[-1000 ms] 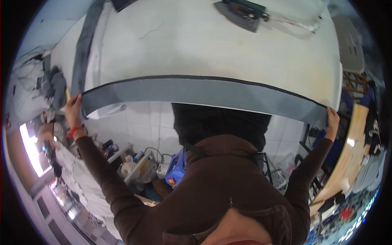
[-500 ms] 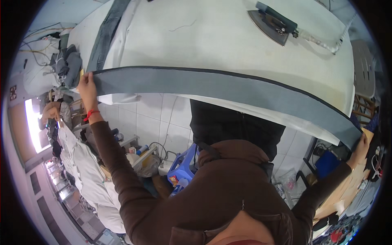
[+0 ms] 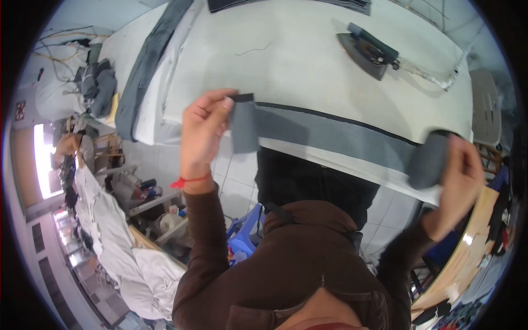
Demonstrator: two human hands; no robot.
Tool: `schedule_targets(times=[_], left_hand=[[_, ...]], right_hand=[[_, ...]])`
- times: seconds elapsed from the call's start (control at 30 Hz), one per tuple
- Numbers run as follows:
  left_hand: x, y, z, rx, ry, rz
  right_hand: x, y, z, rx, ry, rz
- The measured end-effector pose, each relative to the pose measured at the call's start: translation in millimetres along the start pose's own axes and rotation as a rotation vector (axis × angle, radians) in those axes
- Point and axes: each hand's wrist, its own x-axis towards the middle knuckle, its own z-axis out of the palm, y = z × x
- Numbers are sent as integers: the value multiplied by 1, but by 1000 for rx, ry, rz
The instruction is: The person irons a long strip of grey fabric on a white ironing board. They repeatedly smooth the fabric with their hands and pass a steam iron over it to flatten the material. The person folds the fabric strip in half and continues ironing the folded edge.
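Worn on the person's head, the single fisheye camera looks steeply down past the near brown garment [image 3: 286, 253] and over the white table [image 3: 297, 66] beyond, close above the left hand [image 3: 204, 129] and right hand [image 3: 463, 179]; edges bend toward its rim.

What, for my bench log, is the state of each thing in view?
Gray strip: spanning the hands, both ends bent over
Left hand: pinching the strip's left end
Right hand: gripping the strip's right end
Iron: resting on the table, unheld; heat cannot be told
Thread: lying loose, wavy
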Motion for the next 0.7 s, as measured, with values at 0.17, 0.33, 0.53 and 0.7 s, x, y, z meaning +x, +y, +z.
schedule_targets(times=[0.17,0.33,0.53,0.7], left_hand=[[-25,-18,79,-225,-172,-49],[-41,-23,116,-87,-116,-101],[-69,-33,149,-3,-15,1],[-85,-34,161,98,0,91]], right_hand=[[-60,-66,128,70,-272,-273],[-93,-65,151,142,-237,-358],[-110,-53,151,93,-202,-322],[-115,-43,150,98,-211,-318]])
